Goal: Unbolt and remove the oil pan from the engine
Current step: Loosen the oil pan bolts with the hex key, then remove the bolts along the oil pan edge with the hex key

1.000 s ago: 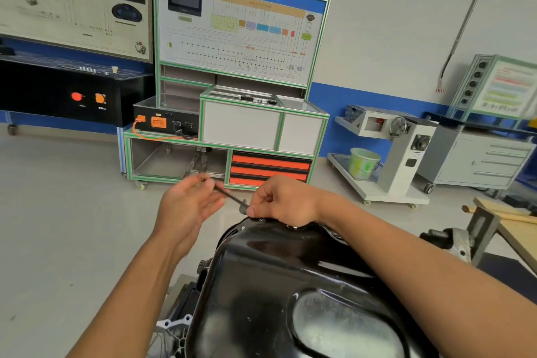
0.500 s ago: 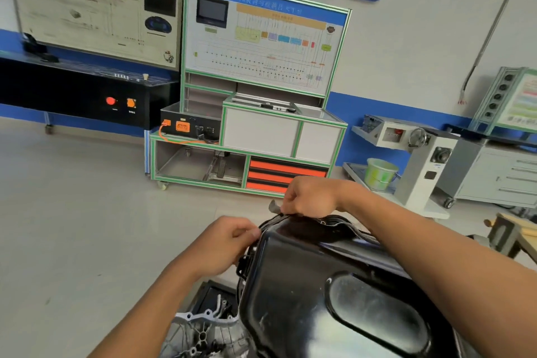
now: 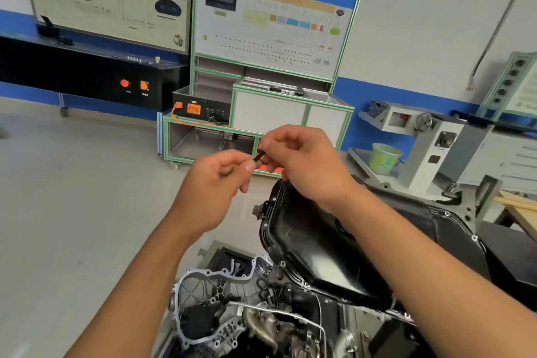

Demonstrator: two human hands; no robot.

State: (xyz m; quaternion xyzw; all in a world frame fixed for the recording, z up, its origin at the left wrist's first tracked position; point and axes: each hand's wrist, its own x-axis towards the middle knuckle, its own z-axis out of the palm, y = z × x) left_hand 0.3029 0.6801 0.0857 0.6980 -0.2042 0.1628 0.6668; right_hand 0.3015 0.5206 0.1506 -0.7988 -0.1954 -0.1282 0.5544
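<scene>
Two sets of fingers meet on one small dark piece (image 3: 258, 156). The left hand's fingers (image 3: 250, 166) pinch its lower end, thumb against forefinger, and the right hand's fingers (image 3: 266, 144) curl round its upper end. Whether it is a bolt or a tool bit is too small to tell. The left hand (image 3: 215, 180) and the right hand (image 3: 302, 163) are both raised in the air, close together, and neither touches anything else.

Just below the right wrist sits the one oil pan (image 3: 319, 241) — black, glossy, bottom up — with its flange lying on the engine (image 3: 261, 325). Small bright spots dot the flange rim; they are too blurred to count surely. One pale cast cover (image 3: 200, 279) stands at the engine's near-left end.

Further out on the grey floor (image 3: 72, 197) stands one green-framed training stand (image 3: 345, 113). Left of it is one black console (image 3: 72, 75) with two round buttons — one red (image 3: 125, 83), one orange (image 3: 144, 85). One green bucket (image 3: 385, 157) rests on a grey machine base (image 3: 360, 160) to the right.
</scene>
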